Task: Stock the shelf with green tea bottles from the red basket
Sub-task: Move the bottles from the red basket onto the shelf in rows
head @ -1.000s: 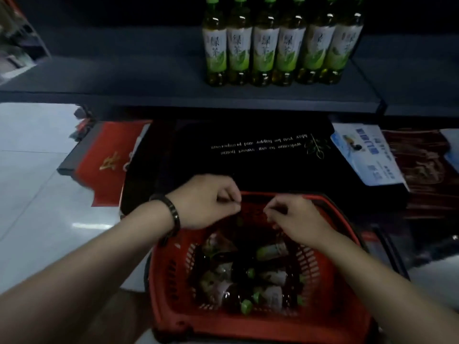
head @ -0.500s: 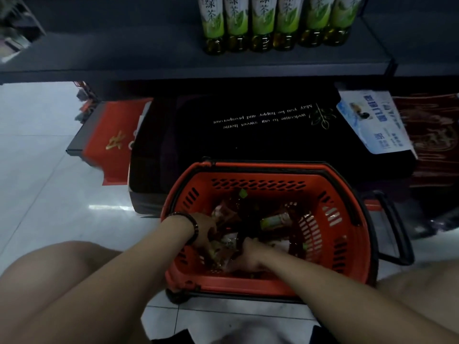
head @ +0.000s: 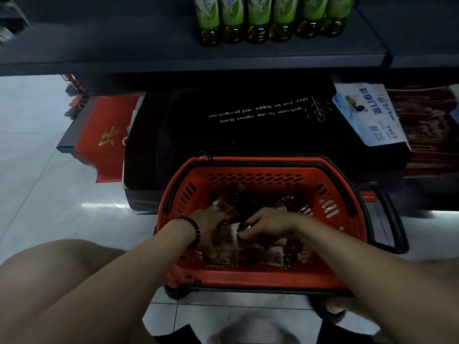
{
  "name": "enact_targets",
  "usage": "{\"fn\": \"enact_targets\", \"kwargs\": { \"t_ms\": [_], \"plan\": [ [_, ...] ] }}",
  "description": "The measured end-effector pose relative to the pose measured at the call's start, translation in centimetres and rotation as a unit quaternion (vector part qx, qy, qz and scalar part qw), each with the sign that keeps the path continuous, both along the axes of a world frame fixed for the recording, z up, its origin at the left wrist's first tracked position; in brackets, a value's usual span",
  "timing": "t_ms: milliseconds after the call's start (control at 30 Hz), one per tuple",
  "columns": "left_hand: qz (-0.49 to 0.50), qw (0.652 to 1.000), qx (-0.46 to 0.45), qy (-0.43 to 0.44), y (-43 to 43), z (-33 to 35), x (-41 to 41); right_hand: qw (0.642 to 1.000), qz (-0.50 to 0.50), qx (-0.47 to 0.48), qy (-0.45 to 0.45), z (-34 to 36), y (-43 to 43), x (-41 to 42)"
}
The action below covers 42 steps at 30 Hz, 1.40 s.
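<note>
The red basket (head: 263,275) stands on the floor in front of me with several green tea bottles lying in it. Both my hands are down inside it. My left hand (head: 210,228), with a bead bracelet at the wrist, grips a green tea bottle (head: 227,240) lying near the basket's left side. The fingers of my right hand (head: 269,222) are curled over the dark end of that bottle. More bottles (head: 275,250) lie under and beside my hands, partly hidden. On the dark shelf (head: 124,48) above, a row of green tea bottles (head: 270,18) stands upright.
A black mat with pale lettering (head: 248,120) lies under the shelf behind the basket. A red package (head: 106,135) is to its left, a blue leaflet (head: 367,112) to its right. The basket's black handle (head: 390,219) sticks out right. My knees flank the basket on the white tiled floor (head: 49,194).
My hands dropped from the basket's far rim down among the bottles. Since half a second ago my right hand has shifted up onto the end of the bottle my left hand holds.
</note>
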<state>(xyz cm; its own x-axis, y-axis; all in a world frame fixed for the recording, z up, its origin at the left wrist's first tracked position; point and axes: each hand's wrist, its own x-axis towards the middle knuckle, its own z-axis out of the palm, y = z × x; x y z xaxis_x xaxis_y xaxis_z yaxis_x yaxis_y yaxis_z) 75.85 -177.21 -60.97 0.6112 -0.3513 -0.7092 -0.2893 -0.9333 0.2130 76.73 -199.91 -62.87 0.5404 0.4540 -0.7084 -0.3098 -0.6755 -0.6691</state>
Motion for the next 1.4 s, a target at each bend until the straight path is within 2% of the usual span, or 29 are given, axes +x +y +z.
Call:
{"fn": "enact_targets", "kwargs": {
  "t_ms": [133,200,300,367,400,433,500,700,767,867,933,1000,1067,1100,1167,1267,1400],
  "plan": [
    [0.086,0.988,-0.127,-0.029,-0.8,1.1,-0.8,0.999,-0.021,0.042,-0.023,3.7,-2.2,0.6],
    [0.153,0.970,-0.189,-0.021,-0.7,1.7,-0.8,0.990,-0.110,0.076,-0.035,3.5,-2.8,0.6],
    [0.264,0.917,-0.297,0.013,-0.4,2.8,-0.7,0.946,-0.282,0.157,0.035,2.2,-2.9,0.0],
    [0.341,0.870,-0.356,0.037,-0.4,3.8,-0.5,0.952,-0.297,0.067,-0.026,0.1,-2.1,-0.1],
    [0.379,0.843,-0.378,0.056,-0.4,4.2,-0.3,0.965,-0.253,-0.003,-0.074,-1.1,-1.7,-0.2],
    [0.418,0.816,-0.392,0.070,-0.2,4.4,-0.2,0.977,-0.165,-0.084,-0.101,-1.8,-1.2,-0.6],
    [0.475,0.778,-0.402,0.086,0.1,4.6,0.3,0.976,0.008,-0.195,-0.099,-3.0,-0.2,-1.5],
    [0.523,0.723,-0.443,0.090,0.6,3.3,1.0,0.963,0.097,-0.250,0.014,-7.9,2.0,-2.6],
    [0.521,0.726,-0.442,0.077,0.7,2.9,1.2,0.960,0.111,-0.254,0.049,-8.4,3.0,-2.9],
    [0.522,0.732,-0.436,0.045,1.2,2.3,1.7,0.947,0.183,-0.264,0.006,-7.2,3.8,-3.0],
    [0.525,0.726,-0.442,0.040,1.5,2.1,2.0,0.967,0.131,-0.220,-0.013,-6.6,4.4,-2.0],
    [0.524,0.726,-0.443,0.035,1.7,2.0,2.3,0.978,0.071,-0.169,-0.096,-6.2,6.0,-1.0],
    [0.525,0.729,-0.438,0.025,1.9,2.1,2.7,0.963,0.036,-0.145,-0.226,-6.0,8.5,-0.4],
    [0.527,0.729,-0.437,0.024,2.0,2.1,2.9,0.958,0.031,-0.114,-0.260,-6.4,9.7,-0.5],
    [0.530,0.722,-0.443,0.029,2.2,2.2,3.2,0.971,0.014,-0.048,-0.232,-8.3,12.1,-1.7],
    [0.534,0.715,-0.450,0.025,2.5,1.9,3.5,0.977,-0.005,-0.083,-0.195,-13.9,13.3,-3.5],
    [0.527,0.726,-0.440,0.029,3.0,1.5,3.6,0.977,0.027,-0.123,-0.172,-15.6,13.9,-3.3]
  ]
}}
